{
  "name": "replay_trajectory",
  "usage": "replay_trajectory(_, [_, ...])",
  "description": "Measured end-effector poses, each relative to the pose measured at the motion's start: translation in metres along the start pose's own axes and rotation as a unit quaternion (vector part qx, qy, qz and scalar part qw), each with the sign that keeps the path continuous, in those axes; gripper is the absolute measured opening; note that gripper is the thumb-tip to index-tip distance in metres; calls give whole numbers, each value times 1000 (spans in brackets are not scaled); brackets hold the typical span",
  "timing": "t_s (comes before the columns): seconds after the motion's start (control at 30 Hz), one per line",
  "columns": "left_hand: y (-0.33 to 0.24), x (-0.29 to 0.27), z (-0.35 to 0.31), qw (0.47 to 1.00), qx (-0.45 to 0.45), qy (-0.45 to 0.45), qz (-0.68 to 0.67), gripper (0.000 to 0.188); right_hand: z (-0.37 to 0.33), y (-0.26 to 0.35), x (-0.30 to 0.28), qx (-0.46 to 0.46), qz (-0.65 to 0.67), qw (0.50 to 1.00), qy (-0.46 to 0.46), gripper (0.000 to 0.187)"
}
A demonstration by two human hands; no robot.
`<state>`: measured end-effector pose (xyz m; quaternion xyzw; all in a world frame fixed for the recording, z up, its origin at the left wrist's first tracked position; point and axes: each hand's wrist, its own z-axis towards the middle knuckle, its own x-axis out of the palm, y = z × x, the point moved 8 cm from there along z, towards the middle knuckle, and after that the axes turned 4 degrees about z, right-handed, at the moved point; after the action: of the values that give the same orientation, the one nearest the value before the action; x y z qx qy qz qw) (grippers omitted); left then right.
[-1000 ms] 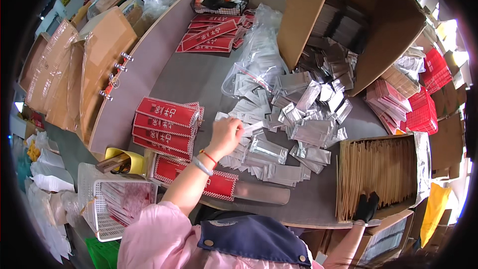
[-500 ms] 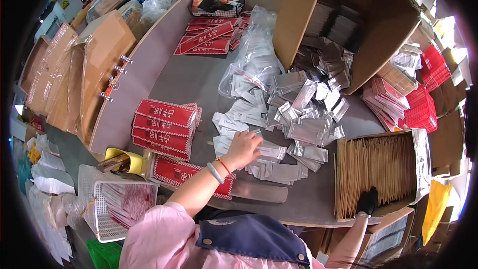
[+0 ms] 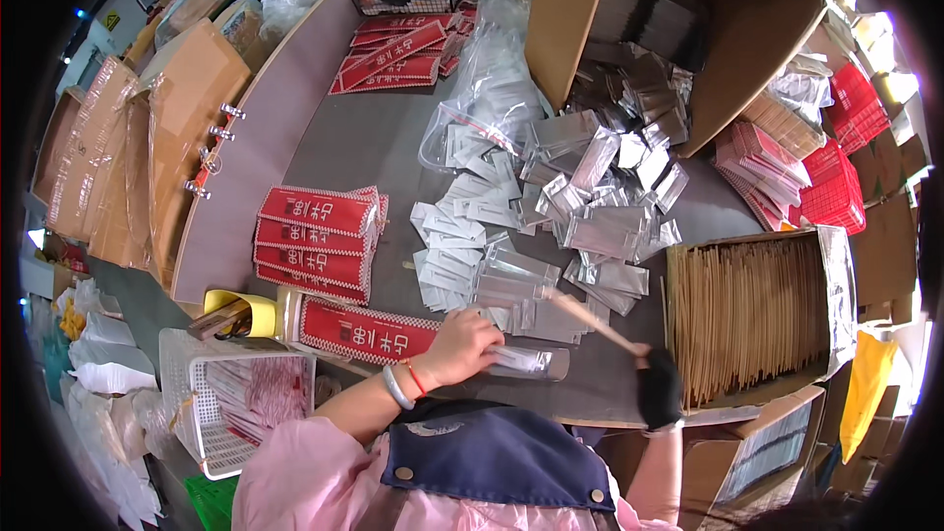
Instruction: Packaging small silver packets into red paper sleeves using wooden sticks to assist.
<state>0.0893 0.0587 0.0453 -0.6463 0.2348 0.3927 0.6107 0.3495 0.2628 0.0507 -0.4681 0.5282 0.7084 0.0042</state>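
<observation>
My left hand (image 3: 464,346) is closed on a small silver-white packet (image 3: 521,362), which lies over a smooth, rounded-ended metal strip (image 3: 559,366). Directly left of that hand is a long red printed sleeve (image 3: 366,329) with a checkered edge. My right hand (image 3: 660,389), in a black glove, grips a pale wooden stick (image 3: 598,323), or a few held together; motion blurs them. The stick's far end reaches over the heap of flat silver and white packets (image 3: 610,233). To the right stands a carton of upright wooden sticks (image 3: 752,320).
A stack of red sleeves (image 3: 313,246) lies to the left, with more red sleeves (image 3: 398,54) at the back. A tall open carton (image 3: 767,49) stands behind the packets beside a clear plastic bag (image 3: 492,69). Left of me is a white basket (image 3: 187,403).
My left hand has come back from the packets toward me, now with a packet. My right hand has left the stick carton and moved left, bringing the wooden stick.
</observation>
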Motion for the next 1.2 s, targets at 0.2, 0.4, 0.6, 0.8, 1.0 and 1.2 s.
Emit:
replay_trajectory(0.2, [5,-39,-41,994,-49,-68,73,61,-11,52,59,-101,-38,981,163,24])
replay_trajectory(0.4, [-8,-14,-34,997,-7,-42,64,66,5,89,113,-181,-37,967,175,21])
replay_trajectory(0.6, [-15,-10,-30,995,1,-43,88,63,2,54,117,-48,7,997,55,10])
replay_trajectory(0.8, [-21,-6,-19,992,36,-39,118,57,-1,124,140,-89,112,983,117,54])
replay_trajectory(1.0, [-46,-22,-3,974,144,84,153,7,5,129,127,-228,-170,946,154,61])
replay_trajectory(1.2, [30,-148,2,934,51,-134,328,13,16,125,67,-191,-148,970,34,48])
